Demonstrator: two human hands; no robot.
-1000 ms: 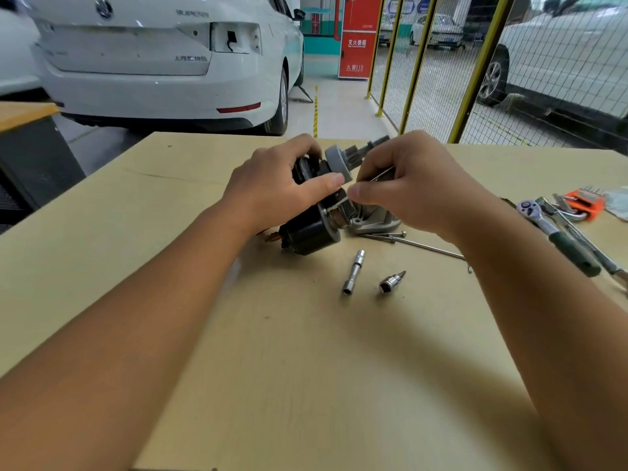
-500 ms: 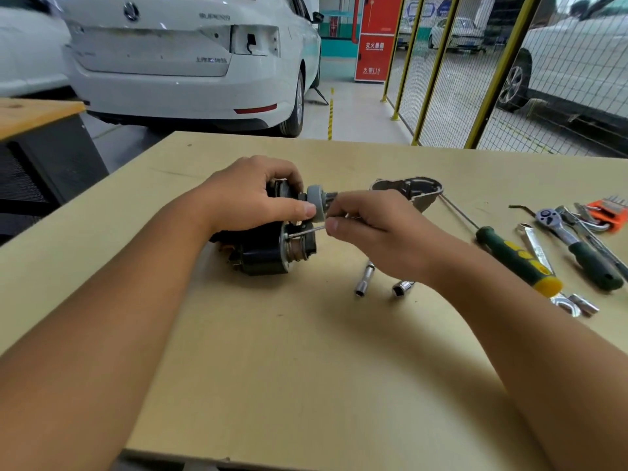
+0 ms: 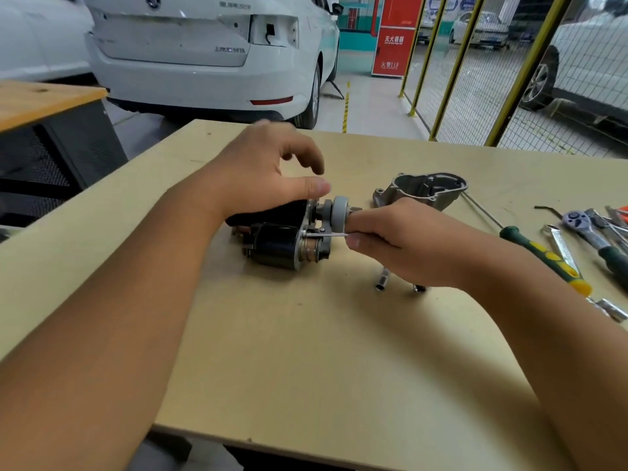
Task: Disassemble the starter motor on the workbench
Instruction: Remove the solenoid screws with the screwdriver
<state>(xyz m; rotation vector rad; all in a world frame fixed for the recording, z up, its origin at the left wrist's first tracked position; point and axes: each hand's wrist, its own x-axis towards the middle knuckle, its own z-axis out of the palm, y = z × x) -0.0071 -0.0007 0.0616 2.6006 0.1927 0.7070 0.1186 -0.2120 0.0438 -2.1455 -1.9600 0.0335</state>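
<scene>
The black cylindrical starter motor [image 3: 275, 244] is lying mid-desk; the left hand [image 3: 261, 178] is hovering over it, fingers loosely spread, while the right hand [image 3: 397, 244], at its three o'clock, is pinching a thin steel through-bolt [image 3: 326, 234]. With the motor unsteadied, the body is risking rolling; the bolt could bind.

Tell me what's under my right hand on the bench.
Two small metal sockets poke out below the right hand on the bench; their upper ends are covered. The hand pinches a thin pin.

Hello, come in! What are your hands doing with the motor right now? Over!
Left hand open, resting on the motor. Right hand pinching a thin rod at its front. Housing off, behind. Nothing in the way.
</scene>
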